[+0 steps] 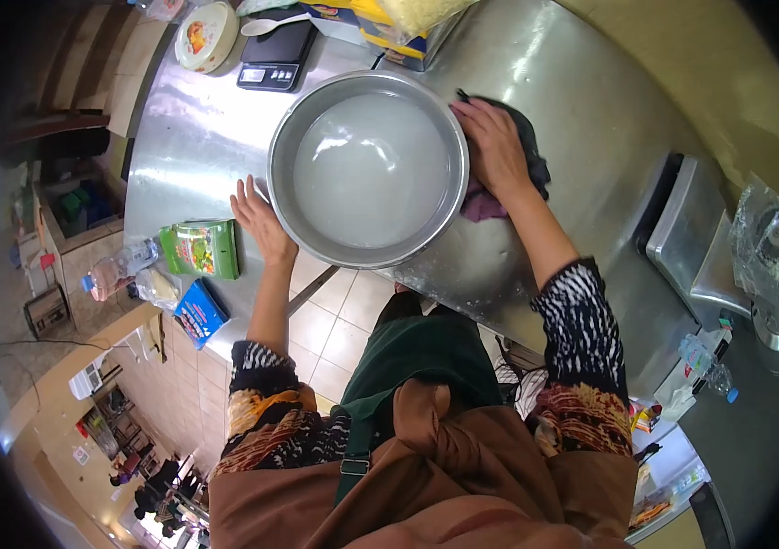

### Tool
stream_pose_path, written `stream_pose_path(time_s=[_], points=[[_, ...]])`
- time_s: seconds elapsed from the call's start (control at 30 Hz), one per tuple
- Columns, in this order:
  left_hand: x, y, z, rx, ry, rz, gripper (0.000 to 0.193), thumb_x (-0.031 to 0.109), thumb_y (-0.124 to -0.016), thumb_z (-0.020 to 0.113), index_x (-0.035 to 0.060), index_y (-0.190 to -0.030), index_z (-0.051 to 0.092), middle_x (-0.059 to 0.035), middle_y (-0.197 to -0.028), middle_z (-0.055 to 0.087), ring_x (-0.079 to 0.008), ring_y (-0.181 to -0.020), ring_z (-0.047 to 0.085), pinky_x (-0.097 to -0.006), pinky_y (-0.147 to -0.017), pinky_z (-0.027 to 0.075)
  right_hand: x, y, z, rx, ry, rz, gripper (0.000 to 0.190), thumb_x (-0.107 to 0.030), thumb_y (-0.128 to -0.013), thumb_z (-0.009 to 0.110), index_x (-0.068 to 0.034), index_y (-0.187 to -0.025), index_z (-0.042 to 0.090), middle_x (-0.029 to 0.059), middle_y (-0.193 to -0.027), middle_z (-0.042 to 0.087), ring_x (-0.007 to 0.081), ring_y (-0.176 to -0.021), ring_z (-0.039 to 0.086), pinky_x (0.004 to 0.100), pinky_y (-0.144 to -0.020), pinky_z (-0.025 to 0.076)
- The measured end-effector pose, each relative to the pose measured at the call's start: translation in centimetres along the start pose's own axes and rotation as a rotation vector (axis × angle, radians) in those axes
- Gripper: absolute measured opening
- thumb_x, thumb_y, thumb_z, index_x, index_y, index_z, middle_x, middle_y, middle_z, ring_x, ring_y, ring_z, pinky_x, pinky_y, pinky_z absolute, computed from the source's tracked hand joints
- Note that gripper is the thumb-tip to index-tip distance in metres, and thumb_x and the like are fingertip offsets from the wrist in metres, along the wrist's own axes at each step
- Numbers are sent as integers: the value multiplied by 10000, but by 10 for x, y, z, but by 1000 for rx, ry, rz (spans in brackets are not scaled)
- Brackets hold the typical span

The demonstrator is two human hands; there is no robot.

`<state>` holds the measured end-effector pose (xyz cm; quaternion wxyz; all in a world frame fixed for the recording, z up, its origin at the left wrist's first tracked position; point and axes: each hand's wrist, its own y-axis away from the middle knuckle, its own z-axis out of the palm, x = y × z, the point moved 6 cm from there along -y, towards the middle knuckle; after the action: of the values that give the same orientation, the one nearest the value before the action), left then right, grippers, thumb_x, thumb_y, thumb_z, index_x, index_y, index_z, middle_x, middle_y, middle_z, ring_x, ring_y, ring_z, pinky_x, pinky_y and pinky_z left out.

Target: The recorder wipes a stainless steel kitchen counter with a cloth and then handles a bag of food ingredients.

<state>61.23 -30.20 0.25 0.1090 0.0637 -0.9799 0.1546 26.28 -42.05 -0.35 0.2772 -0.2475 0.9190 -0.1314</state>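
A large round metal bowl (282, 199) of slightly cloudy liquid stands on the steel table (568, 206), its near rim reaching past the table's edge. My left hand (262, 223) is at the bowl's left side, fingers apart and pointing away from me, the wrist close to the rim. At the right side, my right hand (495, 147) lies over a dark and purple cloth (530, 137), its fingertips close to the rim. Whether those fingers grip the cloth or the bowl cannot be told. The undersides of both hands are hidden.
Beyond the bowl are a black digital scale (279, 58) with a spoon (272, 24), a lidded container (206, 38) and a yellow-blue box (410, 51). Left lie a green packet (204, 250), a blue packet (200, 312) and plastic bottles (118, 271). A metal appliance (688, 233) stands right.
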Motion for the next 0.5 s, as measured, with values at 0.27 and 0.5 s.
stream_pose_path(time_s=[0.27,0.5], points=[[-15,4,34,-152,-208,-90,781,438,-891,491,67,-1508,187,-189,-1547,183,-393,-1454,35,-564,-1152,57,165,78,-122,299,108,623,376,-73,-845,477,-44,-1203,589,152,-1298,543,336,-1186,509,417,-1034,371],[-15,7,26,-114,-103,-114,849,448,-844,566,122,-1521,172,-144,-1577,136,-393,-1457,31,-569,-1156,68,203,-34,-70,244,339,561,490,-207,-894,477,-29,-1350,475,150,-1425,446,333,-1339,366,412,-1125,275]])
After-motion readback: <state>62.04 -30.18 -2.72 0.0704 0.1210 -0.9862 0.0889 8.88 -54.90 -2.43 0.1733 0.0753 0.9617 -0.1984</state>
